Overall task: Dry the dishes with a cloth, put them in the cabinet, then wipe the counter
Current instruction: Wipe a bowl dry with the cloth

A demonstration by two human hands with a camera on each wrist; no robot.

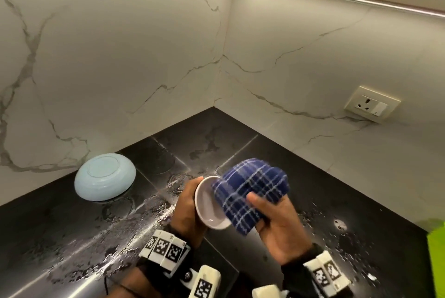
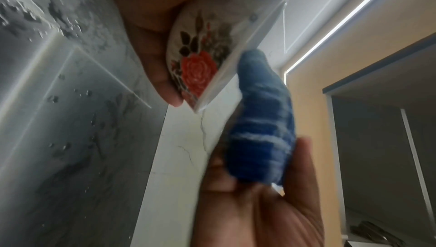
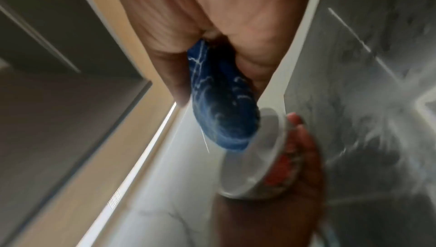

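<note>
My left hand (image 1: pixel 186 203) grips a small white bowl (image 1: pixel 207 206) from behind, its mouth turned to the right. The bowl's outside carries a red rose print (image 2: pixel 198 70). My right hand (image 1: pixel 274 215) holds a bunched blue checked cloth (image 1: pixel 250 191), thumb across its front, and the cloth presses into the bowl's mouth. In the right wrist view the cloth (image 3: pixel 224 105) meets the bowl's white inside (image 3: pixel 254 154). A light blue plate (image 1: pixel 104 177) lies upside down on the black counter (image 1: pixel 60 230) by the left wall.
The counter is wet, with water streaks and drops (image 1: pixel 134 232) around and under my hands. Marble walls meet in a corner behind. A wall socket (image 1: pixel 372 104) sits on the right wall. A green object (image 1: pixel 437 249) shows at the right edge. A cabinet underside runs overhead.
</note>
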